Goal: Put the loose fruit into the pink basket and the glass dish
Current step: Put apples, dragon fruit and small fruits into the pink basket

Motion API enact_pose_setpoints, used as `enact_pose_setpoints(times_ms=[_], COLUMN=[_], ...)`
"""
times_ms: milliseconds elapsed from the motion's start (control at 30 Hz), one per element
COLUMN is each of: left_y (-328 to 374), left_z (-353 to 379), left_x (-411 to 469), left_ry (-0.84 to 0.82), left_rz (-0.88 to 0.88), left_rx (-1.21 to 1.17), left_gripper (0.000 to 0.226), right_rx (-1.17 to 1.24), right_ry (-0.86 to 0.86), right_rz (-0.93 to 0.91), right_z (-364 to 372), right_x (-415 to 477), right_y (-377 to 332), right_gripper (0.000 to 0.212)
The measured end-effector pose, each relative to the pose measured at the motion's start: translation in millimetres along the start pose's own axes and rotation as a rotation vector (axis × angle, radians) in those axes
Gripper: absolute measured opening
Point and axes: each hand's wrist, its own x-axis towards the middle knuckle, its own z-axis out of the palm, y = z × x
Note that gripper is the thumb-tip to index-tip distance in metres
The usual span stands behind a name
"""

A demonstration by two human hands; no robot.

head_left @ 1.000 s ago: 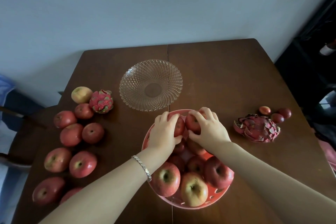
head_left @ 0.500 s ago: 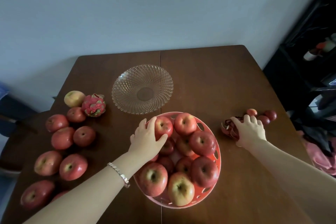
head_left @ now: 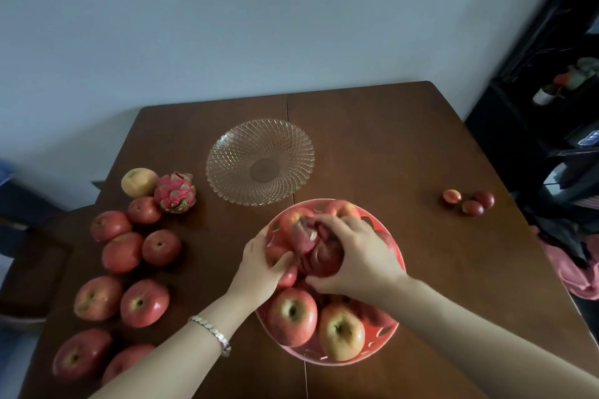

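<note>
Over the full basket [head_left: 397,327], the right hand [head_left: 359,256] clasps a dragon fruit [head_left: 312,246]; the left hand [head_left: 259,266] cups its side. It could roll off (apples piled high). Beyond the basket, the dish [head_left: 259,161] sits empty.

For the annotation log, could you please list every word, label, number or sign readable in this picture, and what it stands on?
None can be read: no fruit, nor the pink basket, the glass dish or the table, bears print.
The items on the dark shelf are too blurred to tell.
</note>
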Motion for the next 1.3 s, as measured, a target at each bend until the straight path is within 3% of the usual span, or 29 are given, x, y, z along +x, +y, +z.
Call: enact_pose_setpoints(times_ms=[100,367,433,533,633,733,967,1167,1300], left_y=[9.2,20.6,32.1,66.0,114.4,164.2,246.7,265.6,254.5], left_z=[-1.6,-7.1,-12.8,-15.2,0.7,37.5,148.7,232.0,263.5], left_x=[-8.5,-8.6,-9.9,-11.6,-10.3,-2.6,36.1,95.5,124.7], left_ry=[-0.03,-0.05,0.052,0.119,0.026,-0.094,-0.31,-0.292,-0.257], left_rz=[0.032,0.001,0.092,0.379,0.573,0.641,0.578,0.338,0.272], left_rx=[0.057,0.105,0.204,0.289,0.355,0.45,0.702,0.767,0.762], left_gripper=[0.067,0.055,0.047,0.037,0.026,0.026,0.028,0.035,0.049], right_rx=[-0.237,-0.395,-0.301,-0.14,-0.045,-0.026,-0.21,-0.268,-0.365], right_ry=[-0.11,-0.185,-0.205,-0.12,-0.016,0.032,0.026,-0.101,-0.214], right_rz=[0.068,0.059,0.066,0.098,0.259,0.458,0.641,0.503,0.379], right_z=[27.7,35.4,25.6,-4.3,-42.3,-75.9,-125.2,-132.0,-116.7], right_x=[1.1,3.8,2.7,0.4,-3.2,-4.0,6.7,34.6,39.7], right_y=[6.4,7.1,3.9,10.6,48.0,113.0,255.0,312.1,324.5], right_gripper=[0.09,0.078,0.072,0.055,0.035,0.029,0.043,0.064,0.056])
